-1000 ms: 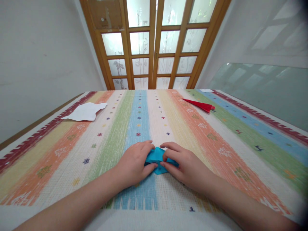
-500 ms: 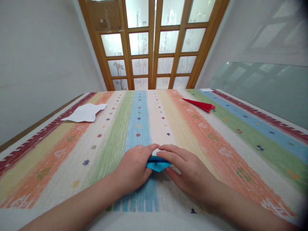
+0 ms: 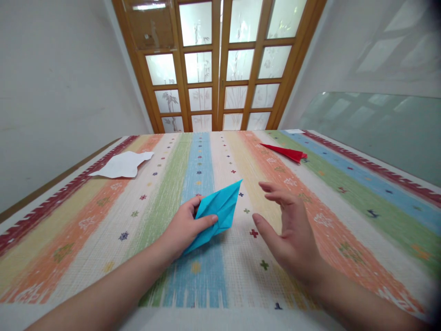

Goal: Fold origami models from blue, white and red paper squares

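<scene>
A folded sheet of blue origami paper [image 3: 223,204], creased and roughly diamond-shaped, is tilted up above the table near its front. My left hand [image 3: 188,223] grips its left side, thumb on the near face and the other fingers behind, mostly hidden. To the right of the paper, my right hand [image 3: 289,230] is raised with thumb and fingers apart. Nothing is in it, and a gap separates it from the paper.
The table has a striped, patterned tablecloth [image 3: 165,193]. A white paper piece [image 3: 122,164] lies at the back left, and a red folded paper [image 3: 285,151] with a long point lies at the back right. Beyond the far edge stand wooden glazed doors [image 3: 217,69].
Both hands were on the blue paper, which lay mostly hidden between them. My right hand has let go and moved right; the paper is now turned up, showing its broad face.
</scene>
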`<state>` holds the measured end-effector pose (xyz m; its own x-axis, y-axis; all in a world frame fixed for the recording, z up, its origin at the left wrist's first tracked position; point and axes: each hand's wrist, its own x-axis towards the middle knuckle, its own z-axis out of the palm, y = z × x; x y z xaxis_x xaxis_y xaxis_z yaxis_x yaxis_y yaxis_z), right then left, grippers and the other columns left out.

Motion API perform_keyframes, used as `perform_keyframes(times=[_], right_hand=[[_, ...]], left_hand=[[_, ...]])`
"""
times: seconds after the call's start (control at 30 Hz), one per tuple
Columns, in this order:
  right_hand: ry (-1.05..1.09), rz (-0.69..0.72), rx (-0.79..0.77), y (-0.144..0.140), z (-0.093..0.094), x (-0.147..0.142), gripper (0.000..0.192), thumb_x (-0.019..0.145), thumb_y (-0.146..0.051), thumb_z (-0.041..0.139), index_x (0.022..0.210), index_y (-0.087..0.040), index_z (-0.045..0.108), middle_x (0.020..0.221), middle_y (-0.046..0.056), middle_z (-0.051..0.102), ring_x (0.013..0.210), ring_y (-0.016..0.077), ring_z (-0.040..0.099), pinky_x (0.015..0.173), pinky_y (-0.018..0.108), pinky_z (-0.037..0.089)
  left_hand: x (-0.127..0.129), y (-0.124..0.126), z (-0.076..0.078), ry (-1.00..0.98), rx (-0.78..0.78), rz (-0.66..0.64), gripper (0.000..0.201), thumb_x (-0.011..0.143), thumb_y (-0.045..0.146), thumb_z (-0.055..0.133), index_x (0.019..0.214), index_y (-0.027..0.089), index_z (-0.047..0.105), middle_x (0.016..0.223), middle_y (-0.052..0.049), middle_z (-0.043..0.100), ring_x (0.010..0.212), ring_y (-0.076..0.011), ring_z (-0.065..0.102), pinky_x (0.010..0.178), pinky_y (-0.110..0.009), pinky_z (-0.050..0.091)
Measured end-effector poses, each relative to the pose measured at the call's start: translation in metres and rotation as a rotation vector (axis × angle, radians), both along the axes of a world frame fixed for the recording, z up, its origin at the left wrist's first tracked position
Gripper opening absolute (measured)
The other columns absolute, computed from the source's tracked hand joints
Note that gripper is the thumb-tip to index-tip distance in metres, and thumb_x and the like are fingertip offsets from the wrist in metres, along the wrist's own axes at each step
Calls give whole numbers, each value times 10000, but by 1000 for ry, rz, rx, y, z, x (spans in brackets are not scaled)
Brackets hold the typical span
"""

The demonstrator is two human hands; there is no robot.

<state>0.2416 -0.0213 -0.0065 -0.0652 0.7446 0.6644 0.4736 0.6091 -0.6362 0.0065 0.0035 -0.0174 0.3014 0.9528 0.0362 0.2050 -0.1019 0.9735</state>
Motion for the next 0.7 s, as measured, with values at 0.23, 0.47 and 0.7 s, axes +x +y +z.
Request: perform_keyframes(times=[0.23, 0.47, 0.7], right_hand=[[329, 416, -751, 12, -11, -13, 503, 906, -465, 620, 1314, -212, 467, 1051, 103, 659, 819, 202, 658, 586, 300, 537], [304, 462, -1024, 7, -22, -21, 385, 857, -557, 678, 904, -176, 645, 643, -14, 594, 451, 76, 454, 410, 204, 322], [362, 488, -1057, 10, -21, -18, 420, 810, -567, 725, 918, -166, 668, 586, -35, 541, 438, 69, 385, 411, 212, 251]], left_hand=[[10, -9, 2, -296, -183, -4, 508, 774, 391, 768, 1191, 174, 577, 1101, -106, 712, 958, -257, 682, 851, -406, 546], [14, -16, -3, -241, -133, -69, 490, 752, 373, 829, 1141, 162, 618, 1007, -62, 708, 912, -212, 645, 833, -333, 500], [15, -13, -7, -472, -309, -67, 462, 905, 524, 647, 1160, 139, 645, 1063, -116, 720, 949, -226, 664, 877, -350, 492]])
